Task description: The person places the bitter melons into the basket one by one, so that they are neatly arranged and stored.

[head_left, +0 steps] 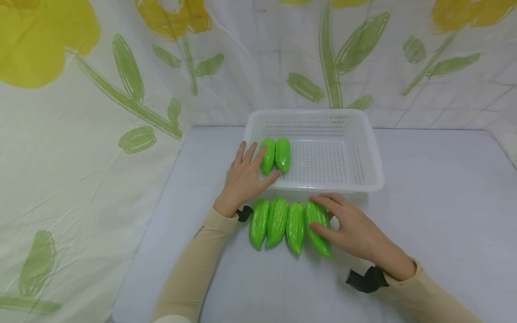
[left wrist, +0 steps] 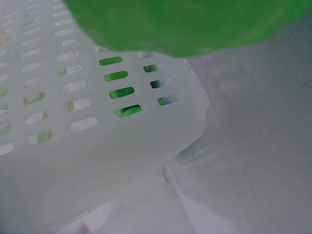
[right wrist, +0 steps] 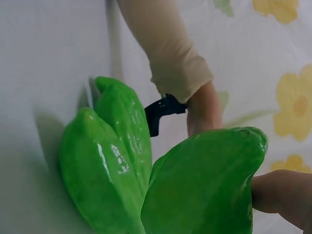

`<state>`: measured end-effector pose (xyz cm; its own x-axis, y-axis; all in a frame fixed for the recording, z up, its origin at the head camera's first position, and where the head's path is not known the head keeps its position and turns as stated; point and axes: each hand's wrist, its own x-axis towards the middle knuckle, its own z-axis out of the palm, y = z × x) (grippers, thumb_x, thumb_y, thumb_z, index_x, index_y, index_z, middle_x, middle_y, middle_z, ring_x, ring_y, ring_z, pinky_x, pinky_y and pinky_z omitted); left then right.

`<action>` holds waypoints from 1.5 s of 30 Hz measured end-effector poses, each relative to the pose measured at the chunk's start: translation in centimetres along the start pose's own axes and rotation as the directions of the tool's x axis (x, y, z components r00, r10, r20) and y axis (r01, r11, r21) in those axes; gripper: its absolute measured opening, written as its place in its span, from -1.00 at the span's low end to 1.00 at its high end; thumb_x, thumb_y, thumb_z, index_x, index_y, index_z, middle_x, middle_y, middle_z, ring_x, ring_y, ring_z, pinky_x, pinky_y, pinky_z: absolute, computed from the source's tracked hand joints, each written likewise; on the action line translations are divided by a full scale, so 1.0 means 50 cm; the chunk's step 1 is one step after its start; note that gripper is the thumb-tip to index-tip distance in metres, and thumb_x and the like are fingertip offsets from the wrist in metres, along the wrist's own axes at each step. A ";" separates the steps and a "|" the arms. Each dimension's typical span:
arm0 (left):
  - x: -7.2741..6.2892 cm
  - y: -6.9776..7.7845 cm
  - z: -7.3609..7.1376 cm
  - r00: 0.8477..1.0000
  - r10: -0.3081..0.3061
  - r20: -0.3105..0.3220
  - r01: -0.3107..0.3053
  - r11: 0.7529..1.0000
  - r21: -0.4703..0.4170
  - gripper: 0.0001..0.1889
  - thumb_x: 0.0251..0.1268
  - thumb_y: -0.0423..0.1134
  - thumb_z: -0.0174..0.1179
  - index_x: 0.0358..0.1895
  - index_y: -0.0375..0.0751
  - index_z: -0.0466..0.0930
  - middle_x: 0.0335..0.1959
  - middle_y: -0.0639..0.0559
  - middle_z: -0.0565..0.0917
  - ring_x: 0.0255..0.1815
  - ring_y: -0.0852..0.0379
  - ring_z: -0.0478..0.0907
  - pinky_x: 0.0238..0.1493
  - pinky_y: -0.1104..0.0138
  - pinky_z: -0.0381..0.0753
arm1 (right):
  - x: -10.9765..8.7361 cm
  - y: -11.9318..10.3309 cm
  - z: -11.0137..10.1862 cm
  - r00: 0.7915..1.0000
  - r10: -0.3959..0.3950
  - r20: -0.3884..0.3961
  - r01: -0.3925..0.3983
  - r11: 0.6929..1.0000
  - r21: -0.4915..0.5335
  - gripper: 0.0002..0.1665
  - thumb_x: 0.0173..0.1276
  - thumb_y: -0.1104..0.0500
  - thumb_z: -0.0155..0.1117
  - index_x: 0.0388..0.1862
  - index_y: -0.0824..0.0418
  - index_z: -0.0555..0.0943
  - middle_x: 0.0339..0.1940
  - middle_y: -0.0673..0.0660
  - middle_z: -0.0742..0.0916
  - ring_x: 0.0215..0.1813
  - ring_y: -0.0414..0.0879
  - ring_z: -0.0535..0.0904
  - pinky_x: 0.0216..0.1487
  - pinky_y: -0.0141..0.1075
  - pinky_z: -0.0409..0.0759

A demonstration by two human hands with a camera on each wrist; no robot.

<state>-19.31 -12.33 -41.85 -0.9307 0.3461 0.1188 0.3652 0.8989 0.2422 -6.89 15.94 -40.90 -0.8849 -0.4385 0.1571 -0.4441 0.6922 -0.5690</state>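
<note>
"Flowered cloth hangs behind. Head view?"

"Right hand grips the end pepper, six o'clock of the basket; left hand, fingers straight."

"Left wrist?"

"Basket at nine; fingers unseen."

"Right wrist?"

"End pepper at five; gripping mid-body should steady it."

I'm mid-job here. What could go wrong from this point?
The rightmost green vegetable in the row is glossy, so it might slip from the right hand if lifted. The next vegetable lies close beside it and could be nudged out of line. The left hand is spread over the left side of the white perforated basket, so it might knock the two vegetables inside.
</note>
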 end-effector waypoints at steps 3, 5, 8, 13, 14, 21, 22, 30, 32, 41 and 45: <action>-0.001 0.001 0.000 1.000 -0.004 0.001 0.004 1.000 -0.004 -0.06 0.44 0.44 0.00 0.68 -0.07 0.11 0.69 -0.23 0.12 0.74 -0.31 -0.21 0.54 -0.19 0.30 | -0.002 -0.007 -0.007 1.000 -0.006 -0.009 0.006 1.000 0.020 -0.31 0.42 -0.03 0.46 0.45 0.15 0.53 0.35 0.05 0.61 -0.10 -0.23 0.61 -0.20 -0.28 0.67; -0.001 0.001 0.000 1.000 -0.004 0.001 0.004 1.000 -0.006 -0.06 0.44 0.44 0.01 0.68 -0.07 0.12 0.69 -0.22 0.12 0.74 -0.31 -0.21 0.54 -0.20 0.31 | -0.002 -0.012 -0.013 1.000 -0.009 -0.013 0.009 0.999 0.038 -0.32 0.42 -0.02 0.47 0.45 0.14 0.53 0.35 0.05 0.60 -0.09 -0.21 0.61 -0.23 -0.29 0.68; 0.000 0.001 0.001 1.000 -0.004 0.002 0.004 1.000 -0.010 -0.06 0.44 0.44 0.01 0.69 -0.06 0.11 0.69 -0.21 0.12 0.74 -0.30 -0.21 0.53 -0.20 0.32 | -0.001 -0.018 -0.022 1.000 -0.008 -0.016 0.009 0.998 0.064 -0.32 0.42 0.01 0.47 0.45 0.14 0.52 0.35 0.06 0.60 -0.08 -0.18 0.62 -0.33 -0.38 0.64; 0.001 0.000 -0.001 1.000 -0.006 0.001 0.006 1.000 -0.016 -0.06 0.44 0.44 0.01 0.69 -0.06 0.11 0.69 -0.21 0.12 0.74 -0.30 -0.21 0.52 -0.21 0.32 | 0.012 -0.026 -0.042 1.000 0.001 -0.011 0.000 0.996 0.092 -0.31 0.42 0.02 0.47 0.47 0.10 0.50 0.37 0.08 0.58 -0.07 -0.14 0.62 -0.43 -0.42 0.61; 0.000 0.000 -0.002 1.000 -0.007 0.001 0.007 1.000 -0.015 -0.06 0.44 0.44 0.01 0.69 -0.06 0.11 0.69 -0.22 0.12 0.74 -0.30 -0.21 0.52 -0.21 0.32 | 0.016 -0.027 -0.046 1.000 0.002 -0.012 -0.001 0.996 0.093 -0.31 0.42 0.02 0.47 0.47 0.09 0.50 0.37 0.08 0.57 -0.07 -0.13 0.62 -0.44 -0.41 0.61; -0.002 0.000 -0.004 1.000 -0.012 0.012 0.012 1.000 -0.012 -0.06 0.45 0.44 -0.01 0.69 -0.05 0.09 0.70 -0.21 0.10 0.75 -0.29 -0.23 0.53 -0.21 0.31 | 0.051 -0.018 -0.070 0.999 -0.016 -0.028 0.018 0.997 0.081 -0.31 0.41 0.03 0.48 0.46 0.12 0.50 0.36 0.13 0.60 -0.08 -0.07 0.65 -0.43 -0.38 0.64; -0.002 -0.001 -0.003 1.000 -0.011 0.012 0.011 1.000 -0.013 -0.06 0.45 0.44 -0.01 0.69 -0.06 0.10 0.70 -0.21 0.10 0.75 -0.29 -0.23 0.54 -0.21 0.30 | 0.056 -0.017 -0.073 1.000 -0.015 -0.024 0.017 0.996 0.084 -0.31 0.42 0.03 0.47 0.46 0.12 0.50 0.35 0.14 0.60 -0.07 -0.07 0.65 -0.42 -0.38 0.65; -0.004 0.000 -0.004 1.000 -0.009 0.004 0.009 1.000 -0.018 -0.07 0.45 0.44 0.00 0.68 -0.06 0.12 0.69 -0.21 0.12 0.74 -0.29 -0.21 0.52 -0.21 0.32 | 0.106 -0.007 -0.098 1.000 -0.004 -0.021 0.006 0.996 0.086 -0.31 0.45 0.00 0.44 0.48 0.12 0.48 0.35 0.15 0.60 -0.06 -0.01 0.68 -0.37 -0.31 0.69; -0.004 0.000 -0.004 1.000 -0.009 0.004 0.009 1.000 -0.018 -0.07 0.44 0.44 0.00 0.68 -0.06 0.12 0.69 -0.21 0.12 0.74 -0.29 -0.21 0.53 -0.21 0.32 | 0.117 -0.005 -0.103 1.000 -0.006 -0.027 0.008 0.997 0.081 -0.32 0.46 0.00 0.42 0.48 0.13 0.48 0.36 0.16 0.60 -0.06 -0.01 0.68 -0.31 -0.27 0.69; -0.004 0.001 -0.004 1.000 -0.014 0.022 0.014 1.000 -0.013 -0.06 0.44 0.46 -0.02 0.69 -0.06 0.09 0.70 -0.20 0.10 0.75 -0.28 -0.24 0.57 -0.19 0.25 | 0.167 0.011 -0.111 1.000 0.022 -0.015 -0.021 0.999 0.049 -0.31 0.48 -0.01 0.40 0.48 0.21 0.48 0.38 0.26 0.61 -0.06 0.06 0.68 -0.13 -0.11 0.67; -0.004 0.003 -0.006 0.999 -0.018 0.027 0.019 1.000 -0.022 -0.05 0.44 0.46 -0.03 0.69 -0.05 0.08 0.70 -0.19 0.09 0.75 -0.28 -0.25 0.58 -0.19 0.24 | 0.195 0.022 -0.116 1.000 0.026 0.005 -0.026 0.999 0.039 -0.30 0.49 -0.02 0.38 0.49 0.25 0.47 0.39 0.31 0.60 -0.04 0.11 0.68 -0.05 -0.05 0.68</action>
<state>-19.09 -12.36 -41.56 -0.9375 0.3367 0.0879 0.3478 0.8993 0.2652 -16.82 15.75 -35.33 -0.8955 -0.4232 0.1379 -0.4146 0.6806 -0.6041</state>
